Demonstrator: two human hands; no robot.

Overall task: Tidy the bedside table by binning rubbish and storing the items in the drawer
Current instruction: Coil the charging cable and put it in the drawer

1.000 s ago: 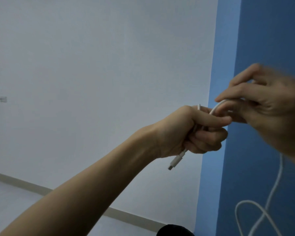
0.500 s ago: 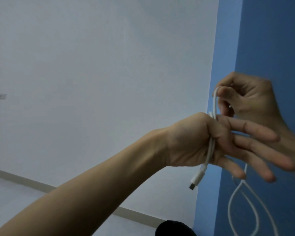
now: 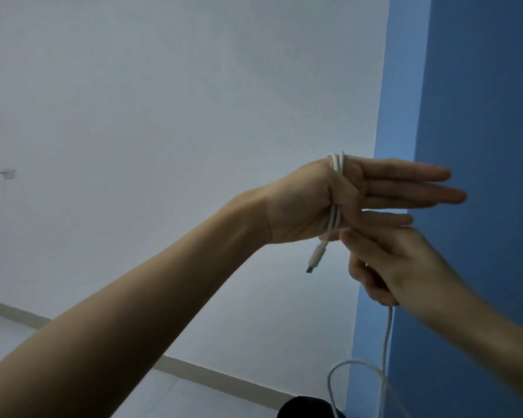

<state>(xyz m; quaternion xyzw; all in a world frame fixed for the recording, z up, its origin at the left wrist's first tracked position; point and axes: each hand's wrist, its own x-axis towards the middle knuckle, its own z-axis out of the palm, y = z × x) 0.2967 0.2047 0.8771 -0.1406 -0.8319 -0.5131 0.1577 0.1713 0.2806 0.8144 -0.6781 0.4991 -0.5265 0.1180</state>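
My left hand (image 3: 305, 206) is raised in front of the wall with its fingers straight and pointing right. A white charging cable (image 3: 332, 220) is wound twice around its palm, and the thumb pins the cable there. The cable's plug end (image 3: 314, 257) dangles below the palm. Just under the left hand, my right hand (image 3: 402, 267) grips the cable's free length. From that fist the free length (image 3: 387, 336) hangs down in a loose loop. The bedside table, the drawer and the bin are out of view.
A white wall fills the left and middle, and a blue wall (image 3: 480, 101) stands at the right. A skirting board (image 3: 212, 374) runs along the floor. A dark rounded object (image 3: 308, 408) shows at the bottom edge. A small fitting (image 3: 8, 174) sits on the white wall.
My left hand went from a fist to straight fingers. My right hand carried the cable over the top and down under the left hand, adding a turn around the palm.
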